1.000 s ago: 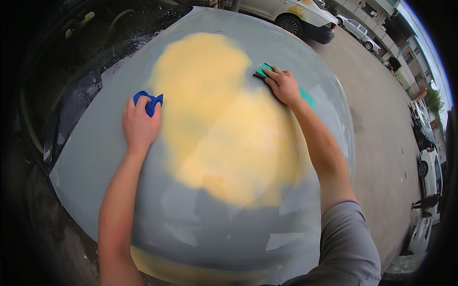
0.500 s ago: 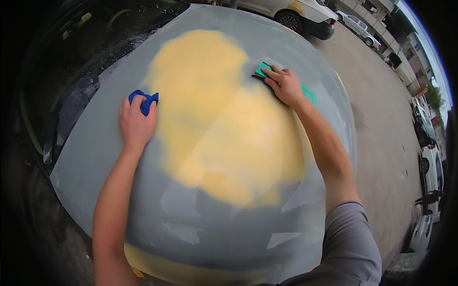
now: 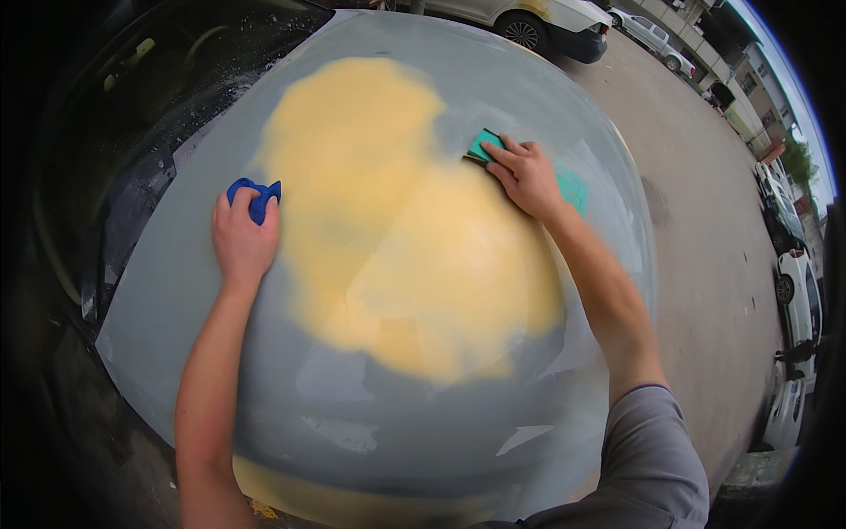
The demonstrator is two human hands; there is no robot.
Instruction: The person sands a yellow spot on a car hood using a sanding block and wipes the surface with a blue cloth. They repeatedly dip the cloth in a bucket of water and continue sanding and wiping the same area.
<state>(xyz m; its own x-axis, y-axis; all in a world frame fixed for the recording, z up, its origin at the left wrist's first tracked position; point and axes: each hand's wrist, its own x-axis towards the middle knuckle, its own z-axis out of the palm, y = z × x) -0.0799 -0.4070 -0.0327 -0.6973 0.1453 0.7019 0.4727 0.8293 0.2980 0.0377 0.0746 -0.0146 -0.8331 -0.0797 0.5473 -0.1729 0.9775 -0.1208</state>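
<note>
A car hood (image 3: 159, 335) in grey primer carries a large yellow patch (image 3: 370, 220) with blurred edges. My left hand (image 3: 242, 234) grips a crumpled blue cloth (image 3: 256, 198) at the hood's left side, beside the patch. My right hand (image 3: 520, 176) presses its fingertips on a small teal sanding block (image 3: 485, 143) with dark edges, resting on the grey surface near the patch's upper right. A translucent teal area (image 3: 571, 187) shows beside my right wrist; I cannot tell what it is.
A dark windshield (image 3: 123, 106) borders the hood at upper left. Beyond it stand a white car (image 3: 529, 18) with a yellow-marked panel, a pickup (image 3: 656, 40) and parked cars (image 3: 797, 300) along the right of the paved yard (image 3: 696, 309). A dark-clothed person (image 3: 797, 353) is by those cars.
My right hand and the block have shifted slightly toward me and rightward over the hood. The view has shifted slightly; my left hand stays beside the yellow patch with the cloth.
</note>
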